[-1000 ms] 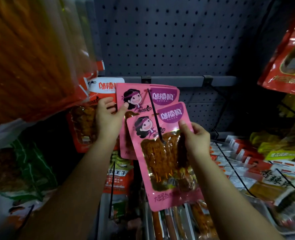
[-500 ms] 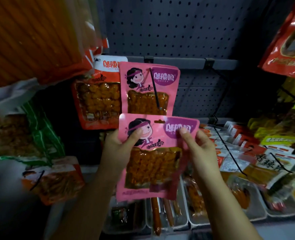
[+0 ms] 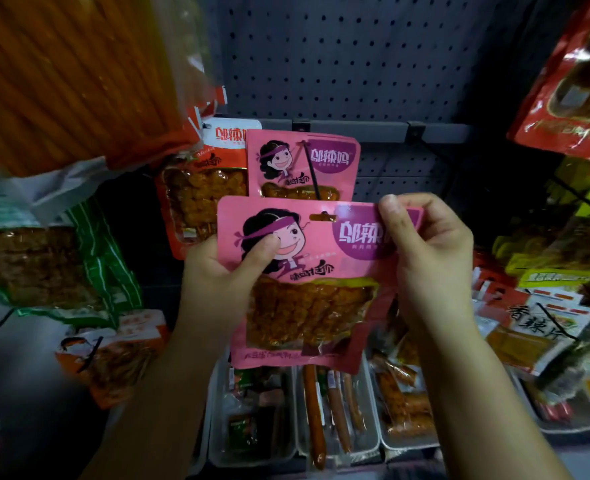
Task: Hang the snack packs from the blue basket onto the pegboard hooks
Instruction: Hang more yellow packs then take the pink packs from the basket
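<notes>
Pink snack pack (image 3: 307, 282) was held upright in front of the pegboard (image 3: 355, 57), long axis vertical, top edge roughly level. Its hang slot (image 3: 323, 217) sat at top centre, and the black hook (image 3: 312, 169) tip looked to be right at the slot, possibly just entering; can't tell for sure. The hook ran up and back to the rail (image 3: 355, 128), already carrying an identical pink pack (image 3: 302, 164) behind the held one.

Left hand (image 3: 224, 271) pinched the pack's left edge, thumb across the printed face, fingers behind. Right hand (image 3: 428, 251) pinched the top right corner, fingers (image 3: 390, 216) curled over the top edge. Right hand was nearer the slot, so my guess is it steers.

Judgement: the next move turns on slot-to-hook-tip alignment; the pack needs pushing away from the person, along the hook's axis towards the board.

Orange pack (image 3: 203, 188) hung just left of the hook. Blue basket not in view.
</notes>
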